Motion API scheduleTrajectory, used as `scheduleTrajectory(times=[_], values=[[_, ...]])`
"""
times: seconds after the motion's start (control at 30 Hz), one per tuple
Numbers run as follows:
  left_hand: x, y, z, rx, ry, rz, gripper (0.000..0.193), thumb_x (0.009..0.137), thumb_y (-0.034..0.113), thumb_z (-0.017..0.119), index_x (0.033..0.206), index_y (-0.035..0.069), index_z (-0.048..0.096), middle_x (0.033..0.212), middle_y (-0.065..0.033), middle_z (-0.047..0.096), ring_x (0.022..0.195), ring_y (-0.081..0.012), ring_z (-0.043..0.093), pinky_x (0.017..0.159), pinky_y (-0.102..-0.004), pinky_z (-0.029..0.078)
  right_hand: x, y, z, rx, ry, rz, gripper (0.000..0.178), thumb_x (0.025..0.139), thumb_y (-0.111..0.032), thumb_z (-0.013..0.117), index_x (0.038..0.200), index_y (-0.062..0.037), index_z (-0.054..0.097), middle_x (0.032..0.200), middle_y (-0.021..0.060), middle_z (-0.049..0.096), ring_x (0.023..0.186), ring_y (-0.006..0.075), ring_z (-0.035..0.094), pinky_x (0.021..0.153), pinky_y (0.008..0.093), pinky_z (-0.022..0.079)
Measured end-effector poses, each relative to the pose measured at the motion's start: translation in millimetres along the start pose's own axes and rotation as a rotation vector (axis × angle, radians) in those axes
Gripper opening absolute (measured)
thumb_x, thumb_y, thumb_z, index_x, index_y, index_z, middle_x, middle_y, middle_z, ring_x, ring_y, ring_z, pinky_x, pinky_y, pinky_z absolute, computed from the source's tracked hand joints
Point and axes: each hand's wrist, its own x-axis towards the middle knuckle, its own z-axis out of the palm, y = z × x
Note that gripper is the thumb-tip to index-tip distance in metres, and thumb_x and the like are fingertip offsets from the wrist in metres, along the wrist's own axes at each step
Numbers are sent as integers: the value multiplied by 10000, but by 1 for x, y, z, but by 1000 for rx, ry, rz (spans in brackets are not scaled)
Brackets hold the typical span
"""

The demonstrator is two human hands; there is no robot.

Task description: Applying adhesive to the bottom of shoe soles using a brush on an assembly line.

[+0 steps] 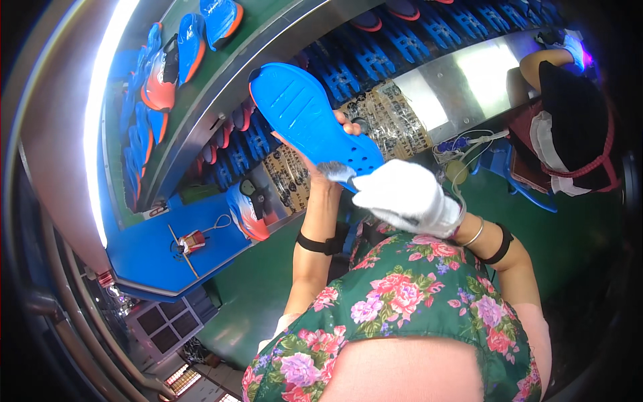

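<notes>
A blue shoe sole (pixel 295 107) with grooves at its broad end and small holes toward its near end is held up in front of me. My bare left hand (pixel 312 166) is closed around its middle; fingertips show at its right edge. My right hand (pixel 402 195), in a white glove, is closed on a brush (pixel 337 172), whose handle is mostly hidden in the fist. The dark-tipped bristles lie over the sole's left edge near the holes; whether they touch it I cannot tell.
Rows of blue soles (pixel 408 43) line the bench beyond. More blue and red shoe parts (pixel 191 47) lie on the green shelf at upper left. A blue table (pixel 147 251) stands at left, with a red and white shoe (pixel 248 211) beside it. Another person (pixel 569 120) sits at right.
</notes>
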Motion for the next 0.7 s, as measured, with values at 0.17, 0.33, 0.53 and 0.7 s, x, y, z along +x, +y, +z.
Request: scheduleTrajectory(times=[0.17, 0.33, 0.53, 0.7], values=[[-1, 2, 1, -91, 41, 75, 1117, 730, 992, 388, 1154, -25, 568, 965, -130, 626, 845, -252, 592, 841, -401, 499, 2, 5, -8, 252, 101, 262, 140, 795, -47, 817, 929, -77, 790, 951, 107, 771, 867, 249, 732, 750, 366, 581], [8, 11, 6, 8, 146, -85, 1126, 720, 1007, 366, 1315, 65, 530, 980, -177, 661, 755, -324, 626, 693, -461, 536, -11, 1, -4, 26, -47, 24, 335, 779, -54, 798, 1108, -108, 769, 1072, 99, 762, 882, 279, 720, 759, 374, 574], [17, 28, -10, -82, -133, -382, 1199, 740, 976, 388, 1509, 57, 421, 1215, -244, 653, 924, -423, 690, 769, -545, 599, -4, 5, -11, 362, 7, 265, 149, 797, -36, 811, 940, -72, 789, 983, 114, 772, 881, 266, 736, 764, 377, 571], [29, 27, -16, -81, -85, -455, 1163, 798, 913, 401, 1583, 59, 316, 1425, -276, 544, 1158, -444, 646, 843, -644, 590, -21, 5, 2, 14, -125, -72, 387, 786, -52, 770, 1167, -110, 730, 1139, 110, 737, 879, 293, 700, 742, 390, 585]])
